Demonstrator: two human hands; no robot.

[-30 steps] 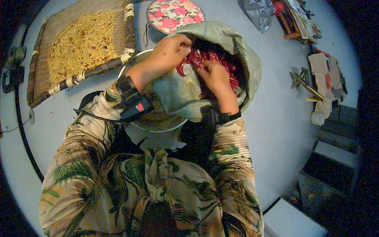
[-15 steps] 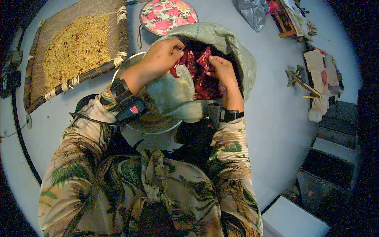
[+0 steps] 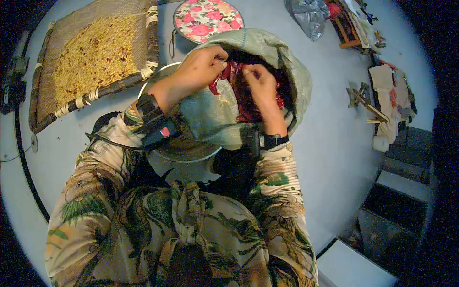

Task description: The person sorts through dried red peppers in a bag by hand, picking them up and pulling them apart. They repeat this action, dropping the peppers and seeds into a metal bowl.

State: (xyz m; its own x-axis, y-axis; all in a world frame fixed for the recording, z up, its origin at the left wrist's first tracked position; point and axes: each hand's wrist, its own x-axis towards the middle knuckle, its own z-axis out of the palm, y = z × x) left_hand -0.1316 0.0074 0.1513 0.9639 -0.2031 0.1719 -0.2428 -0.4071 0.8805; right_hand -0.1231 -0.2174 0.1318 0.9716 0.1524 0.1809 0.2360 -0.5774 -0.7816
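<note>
An open pale green woven sack [image 3: 300,88] holds many dried red chilies [image 3: 245,106]. Over its mouth, my left hand [image 3: 203,69] is closed in a pinch on a dried red chili [image 3: 214,87], whose curved end hangs below the fingers. My right hand [image 3: 263,88] is close beside it, thumb and fingertips pressed together at red chili pieces between the two hands. Exactly which piece the right fingers grip is partly hidden. Under the sack's left side stands a wide metal basin [image 3: 203,159], mostly covered by the sack and my left forearm.
At the upper left lies a woven-bed frame [image 3: 103,92] with yellow seed-like bits [image 3: 93,57] spread on it. A round floral-topped stool [image 3: 208,19] stands behind the sack. A grey plastic bag [image 3: 310,19] and a small wooden stand [image 3: 368,103] are to the right.
My right hand has moved left, closer to my left hand, and its fingers have curled in more. The left hand keeps its pinch on the chili with little movement.
</note>
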